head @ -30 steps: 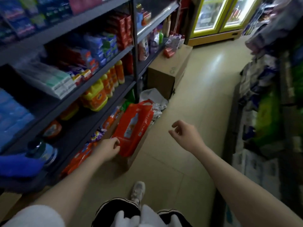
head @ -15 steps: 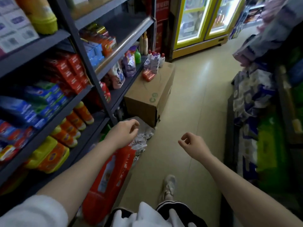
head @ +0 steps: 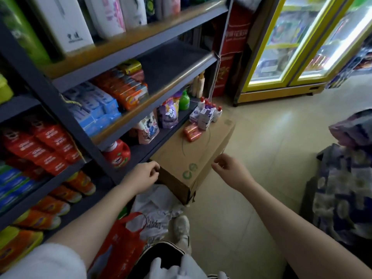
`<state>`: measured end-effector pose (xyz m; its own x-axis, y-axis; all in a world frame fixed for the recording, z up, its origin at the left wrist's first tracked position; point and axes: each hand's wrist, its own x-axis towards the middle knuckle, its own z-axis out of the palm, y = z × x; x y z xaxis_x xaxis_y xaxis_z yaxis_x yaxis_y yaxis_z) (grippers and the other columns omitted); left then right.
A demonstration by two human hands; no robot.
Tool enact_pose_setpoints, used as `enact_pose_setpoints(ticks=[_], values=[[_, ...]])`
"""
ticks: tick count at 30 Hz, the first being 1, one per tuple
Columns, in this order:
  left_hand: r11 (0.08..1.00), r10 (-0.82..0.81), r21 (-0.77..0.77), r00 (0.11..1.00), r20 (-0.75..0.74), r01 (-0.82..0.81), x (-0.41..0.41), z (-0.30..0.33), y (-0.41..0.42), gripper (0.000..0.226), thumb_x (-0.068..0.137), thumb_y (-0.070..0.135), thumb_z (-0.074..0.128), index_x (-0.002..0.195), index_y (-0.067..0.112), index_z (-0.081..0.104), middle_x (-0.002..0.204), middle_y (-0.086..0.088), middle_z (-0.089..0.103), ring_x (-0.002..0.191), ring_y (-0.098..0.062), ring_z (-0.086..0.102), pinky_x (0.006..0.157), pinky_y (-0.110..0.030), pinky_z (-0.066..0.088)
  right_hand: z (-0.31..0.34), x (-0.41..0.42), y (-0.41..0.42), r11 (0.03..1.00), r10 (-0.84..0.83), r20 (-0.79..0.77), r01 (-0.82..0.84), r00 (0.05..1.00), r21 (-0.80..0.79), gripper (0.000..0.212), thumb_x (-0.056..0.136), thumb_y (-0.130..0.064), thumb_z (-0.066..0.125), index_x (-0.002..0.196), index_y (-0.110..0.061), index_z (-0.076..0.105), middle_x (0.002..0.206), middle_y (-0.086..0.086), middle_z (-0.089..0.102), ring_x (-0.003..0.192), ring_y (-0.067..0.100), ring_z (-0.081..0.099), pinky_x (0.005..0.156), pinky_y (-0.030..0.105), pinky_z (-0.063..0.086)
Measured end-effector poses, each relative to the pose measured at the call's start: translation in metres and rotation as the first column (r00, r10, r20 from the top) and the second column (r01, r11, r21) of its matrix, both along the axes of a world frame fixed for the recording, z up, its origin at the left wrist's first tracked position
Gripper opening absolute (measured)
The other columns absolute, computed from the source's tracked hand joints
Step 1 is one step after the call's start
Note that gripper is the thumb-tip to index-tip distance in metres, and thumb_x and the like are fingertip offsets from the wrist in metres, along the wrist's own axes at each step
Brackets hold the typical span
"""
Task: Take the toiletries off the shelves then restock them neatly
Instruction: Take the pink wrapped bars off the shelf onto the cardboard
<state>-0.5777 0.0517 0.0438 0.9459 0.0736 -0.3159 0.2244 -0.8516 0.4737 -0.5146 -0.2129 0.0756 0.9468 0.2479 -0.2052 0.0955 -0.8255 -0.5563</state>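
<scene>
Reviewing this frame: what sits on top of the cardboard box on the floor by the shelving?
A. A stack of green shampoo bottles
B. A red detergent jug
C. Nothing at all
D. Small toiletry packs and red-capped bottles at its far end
D. The cardboard box carries purple-and-white packs, orange-red bars and red-capped bottles at its far end.
</scene>
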Motion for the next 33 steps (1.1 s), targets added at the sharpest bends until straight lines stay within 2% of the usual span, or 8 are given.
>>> enact_pose_setpoints(ticks=[3, 7, 9, 16, 22, 25, 30, 33], values=[[0.999, 0.051, 0.013, 0.997, 0.052, -0.051, 0.061, 0.012, 0.01, 0.025, 0.093, 0.023, 0.05, 0.116, 0.017, 0.057, 0.101, 0.0, 0.064, 0.086, -0.016, 0.057, 0.066, -0.024, 0.038, -0.004, 0.066, 0.012, 0.998, 0.054, -0.006, -0.055, 0.998, -0.038, 0.024, 0.088, -0.035, 0.057, 0.101, -0.015, 0.062, 0.092, 0.002, 0.066, 0.087, 0.021, 0.059, 0.075, 0.031, 0.047], [0.989, 0.138, 0.045, 0.985, 0.106, -0.143, 0.122, 0.032, 0.031, 0.023, 0.095, 0.024, 0.047, 0.116, 0.02, 0.056, 0.082, 0.007, 0.056, 0.065, -0.007, 0.048, 0.047, -0.018, 0.029, -0.011, 0.142, 0.033, 0.987, 0.131, -0.031, -0.133, 0.991, -0.086, 0.021, 0.089, -0.032, 0.057, 0.099, -0.014, 0.061, 0.083, -0.002, 0.057, 0.085, 0.021, 0.056, 0.07, 0.029, 0.041], [0.979, 0.184, 0.056, 0.972, 0.145, -0.194, 0.144, 0.04, 0.04, 0.023, 0.095, 0.024, 0.046, 0.116, 0.021, 0.056, 0.092, 0.002, 0.06, 0.065, -0.008, 0.047, 0.047, -0.019, 0.03, -0.015, 0.177, 0.047, 0.982, 0.168, -0.046, -0.171, 0.985, -0.08, 0.022, 0.089, -0.031, 0.057, 0.099, -0.012, 0.061, 0.085, 0.002, 0.06, 0.088, 0.024, 0.058, 0.071, 0.03, 0.042], [0.915, 0.33, 0.161, 0.915, 0.233, -0.371, 0.206, 0.044, 0.068, 0.035, 0.095, 0.024, 0.046, 0.13, 0.019, 0.046, 0.134, 0.002, 0.043, 0.114, -0.02, 0.048, 0.088, -0.036, 0.046, -0.024, 0.287, 0.127, 0.89, 0.456, -0.036, -0.456, 0.889, 0.02, 0.019, 0.091, -0.024, 0.052, 0.098, -0.009, 0.062, 0.093, 0.005, 0.063, 0.088, 0.026, 0.06, 0.069, 0.032, 0.044], [0.781, 0.479, 0.374, 0.864, 0.156, -0.5, 0.259, 0.02, 0.069, 0.061, 0.092, 0.022, 0.048, 0.147, 0.021, 0.021, 0.157, -0.002, 0.008, 0.138, -0.028, 0.023, 0.106, -0.039, 0.03, -0.027, 0.367, 0.198, 0.699, 0.71, 0.048, -0.711, 0.703, 0.074, 0.029, 0.091, -0.015, 0.054, 0.116, -0.002, 0.057, 0.118, 0.016, 0.056, 0.109, 0.031, 0.052, 0.083, 0.031, 0.041], [0.713, 0.524, 0.409, 0.82, 0.231, -0.57, 0.277, 0.008, 0.07, 0.066, 0.091, 0.021, 0.051, 0.148, 0.018, 0.018, 0.158, -0.005, -0.003, 0.144, -0.026, 0.007, 0.114, -0.04, 0.016, -0.031, 0.4, 0.228, 0.599, 0.792, 0.133, -0.8, 0.596, 0.025, 0.035, 0.09, -0.012, 0.053, 0.124, -0.002, 0.053, 0.125, 0.021, 0.052, 0.115, 0.038, 0.047, 0.091, 0.037, 0.04], [0.616, 0.58, 0.437, 0.752, 0.311, -0.656, 0.292, -0.02, 0.082, 0.071, 0.09, 0.033, 0.056, 0.148, 0.017, 0.019, 0.157, -0.01, 0.009, 0.144, -0.028, 0.008, 0.116, -0.041, 0.01, -0.046, 0.44, 0.282, 0.56, 0.815, 0.207, -0.827, 0.542, -0.039, 0.04, 0.091, -0.019, 0.045, 0.125, 0.001, 0.052, 0.123, 0.023, 0.052, 0.111, 0.039, 0.046, 0.094, 0.04, 0.038], [0.576, 0.557, 0.446, 0.728, 0.399, -0.685, 0.295, -0.032, 0.081, 0.068, 0.084, 0.03, 0.065, 0.143, 0.013, 0.035, 0.15, -0.016, 0.029, 0.139, -0.034, 0.025, 0.112, -0.045, 0.018, -0.055, 0.448, 0.31, 0.519, 0.846, 0.164, -0.854, 0.508, -0.035, 0.041, 0.091, -0.01, 0.047, 0.13, -0.001, 0.048, 0.132, 0.021, 0.046, 0.121, 0.037, 0.041, 0.097, 0.034, 0.036]])
